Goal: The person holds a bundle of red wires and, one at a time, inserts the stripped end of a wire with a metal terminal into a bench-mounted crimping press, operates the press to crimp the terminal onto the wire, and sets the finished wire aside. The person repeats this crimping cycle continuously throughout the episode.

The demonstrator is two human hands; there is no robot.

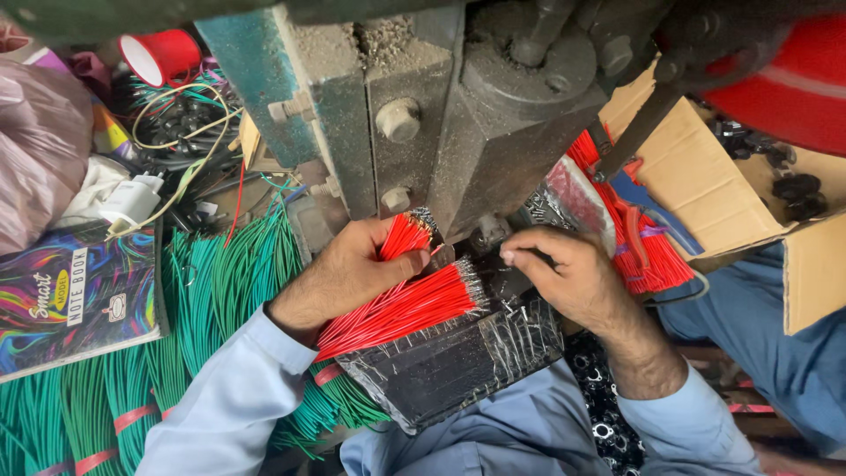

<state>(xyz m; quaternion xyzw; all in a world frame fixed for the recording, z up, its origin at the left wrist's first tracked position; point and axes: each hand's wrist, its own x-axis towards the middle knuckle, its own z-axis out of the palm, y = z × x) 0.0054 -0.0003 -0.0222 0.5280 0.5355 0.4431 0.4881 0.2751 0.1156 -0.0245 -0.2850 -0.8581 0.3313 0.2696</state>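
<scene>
My left hand (348,269) grips a bundle of short red wires (401,308) with stripped silver ends, and holds a few of them (405,236) up toward the base of a grimy grey metal press (458,106). The bundle lies across a black taped pad (458,361) on my lap. My right hand (564,273) pinches something small right below the press head; what it holds is hidden by the fingers.
Bundles of green wires (211,291) tied with red bands lie at the left. A colourful notebook (75,300), a white charger (132,201), a red cup (163,55) and a pink bag (40,141) sit beyond. More red wires (648,260), red-and-blue pliers (648,216) and a cardboard box (705,167) are at the right.
</scene>
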